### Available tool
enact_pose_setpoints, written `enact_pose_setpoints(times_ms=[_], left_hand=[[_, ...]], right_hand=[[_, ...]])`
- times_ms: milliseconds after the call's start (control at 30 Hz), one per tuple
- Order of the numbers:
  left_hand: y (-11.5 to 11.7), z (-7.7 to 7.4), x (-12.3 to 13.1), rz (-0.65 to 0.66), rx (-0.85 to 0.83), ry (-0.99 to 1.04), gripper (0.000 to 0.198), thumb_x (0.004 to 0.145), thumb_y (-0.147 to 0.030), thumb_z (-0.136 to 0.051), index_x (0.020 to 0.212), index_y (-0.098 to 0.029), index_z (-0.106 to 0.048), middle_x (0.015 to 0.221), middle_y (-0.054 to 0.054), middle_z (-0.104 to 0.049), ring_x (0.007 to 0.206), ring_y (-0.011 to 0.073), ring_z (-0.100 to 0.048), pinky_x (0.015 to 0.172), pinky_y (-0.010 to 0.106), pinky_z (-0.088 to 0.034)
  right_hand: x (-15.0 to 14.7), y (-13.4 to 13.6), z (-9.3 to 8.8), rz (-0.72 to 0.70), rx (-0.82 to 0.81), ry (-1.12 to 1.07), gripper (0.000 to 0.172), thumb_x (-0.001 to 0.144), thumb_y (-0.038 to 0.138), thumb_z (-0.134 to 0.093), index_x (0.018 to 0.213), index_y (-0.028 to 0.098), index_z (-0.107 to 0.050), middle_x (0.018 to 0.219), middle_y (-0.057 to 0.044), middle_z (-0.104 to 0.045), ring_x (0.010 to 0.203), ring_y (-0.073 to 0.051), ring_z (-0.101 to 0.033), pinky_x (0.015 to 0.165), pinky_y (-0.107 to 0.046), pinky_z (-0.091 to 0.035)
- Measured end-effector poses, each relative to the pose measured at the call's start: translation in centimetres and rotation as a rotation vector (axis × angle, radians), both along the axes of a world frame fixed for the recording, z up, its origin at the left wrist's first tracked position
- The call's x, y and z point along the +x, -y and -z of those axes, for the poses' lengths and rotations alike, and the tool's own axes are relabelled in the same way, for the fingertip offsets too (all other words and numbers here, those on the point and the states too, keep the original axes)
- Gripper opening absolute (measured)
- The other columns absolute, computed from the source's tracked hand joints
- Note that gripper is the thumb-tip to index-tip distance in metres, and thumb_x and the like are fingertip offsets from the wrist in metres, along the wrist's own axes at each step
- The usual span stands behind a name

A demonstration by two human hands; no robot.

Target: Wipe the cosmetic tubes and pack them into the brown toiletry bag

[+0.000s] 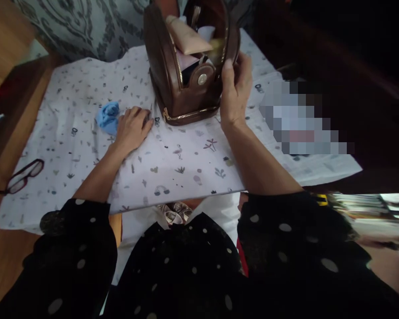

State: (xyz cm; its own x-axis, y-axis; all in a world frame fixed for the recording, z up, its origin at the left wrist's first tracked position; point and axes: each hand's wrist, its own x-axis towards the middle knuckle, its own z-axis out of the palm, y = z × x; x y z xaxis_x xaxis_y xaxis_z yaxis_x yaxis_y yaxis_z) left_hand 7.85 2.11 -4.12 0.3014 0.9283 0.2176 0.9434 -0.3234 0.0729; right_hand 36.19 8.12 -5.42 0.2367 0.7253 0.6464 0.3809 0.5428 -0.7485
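Observation:
A brown leather bag with gold zips and a round snap stands unzipped on a white patterned cloth. Inside it are a beige pouch and other items I cannot make out fully. My right hand grips the bag's right side, thumb at the front edge and fingers behind it. To the left of the bag, my left hand rests on the cloth with fingers loosely bent and apart. It lies against a crumpled blue cloth, apparently not gripping it.
Red-rimmed glasses lie at the cloth's left edge. A pixelated item covers part of the right side. Behind the bag is a grey-patterned fabric surface. Wooden furniture borders the left.

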Motion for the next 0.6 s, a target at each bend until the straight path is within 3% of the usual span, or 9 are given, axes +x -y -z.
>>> enact_pose_setpoints(times_ms=[167, 367, 500, 600], left_hand=[[-0.7, 0.3, -0.4, 0.041, 0.025, 0.001, 0.058, 0.103, -0.055, -0.026, 0.13, -0.014, -0.056, 0.127, 0.013, -0.055, 0.129, 0.036, -0.048, 0.107, 0.055, -0.034], [0.4, -1.3, 1.2, -0.051, -0.04, -0.066, 0.048, 0.102, -0.044, -0.034, 0.133, -0.015, -0.057, 0.129, 0.013, -0.057, 0.126, 0.0316, -0.05, 0.11, 0.047, -0.037], [0.9, -2.0, 2.2, -0.103, 0.006, -0.126, 0.053, 0.099, -0.041, -0.032, 0.134, -0.012, -0.059, 0.127, 0.017, -0.059, 0.124, 0.0345, -0.051, 0.108, 0.048, -0.04], [1.0, -2.2, 2.5, -0.099, 0.019, -0.166, 0.059, 0.097, -0.044, -0.027, 0.133, -0.012, -0.06, 0.126, 0.02, -0.061, 0.122, 0.0366, -0.053, 0.107, 0.051, -0.041]], right_hand=[[0.0, 0.0, -0.5, 0.016, 0.014, -0.012, 0.026, 0.105, 0.04, -0.039, 0.119, 0.022, -0.051, 0.115, -0.006, -0.066, 0.108, -0.012, -0.062, 0.1, -0.031, -0.048], [-0.6, 1.3, -2.4, 0.118, -0.151, 0.039, 0.02, 0.104, 0.03, -0.042, 0.121, 0.028, -0.052, 0.123, -0.002, -0.066, 0.12, -0.017, -0.059, 0.109, -0.035, -0.045], [-2.3, 4.0, -5.0, 0.202, -0.355, 0.265, 0.038, 0.106, 0.031, -0.036, 0.141, 0.018, -0.04, 0.142, -0.005, -0.057, 0.131, -0.012, -0.051, 0.113, -0.027, -0.041], [-3.5, 6.8, -7.3, 0.367, -0.555, 0.437, 0.056, 0.106, 0.042, -0.028, 0.153, 0.01, -0.026, 0.156, -0.008, -0.044, 0.14, -0.013, -0.042, 0.114, -0.026, -0.039]])
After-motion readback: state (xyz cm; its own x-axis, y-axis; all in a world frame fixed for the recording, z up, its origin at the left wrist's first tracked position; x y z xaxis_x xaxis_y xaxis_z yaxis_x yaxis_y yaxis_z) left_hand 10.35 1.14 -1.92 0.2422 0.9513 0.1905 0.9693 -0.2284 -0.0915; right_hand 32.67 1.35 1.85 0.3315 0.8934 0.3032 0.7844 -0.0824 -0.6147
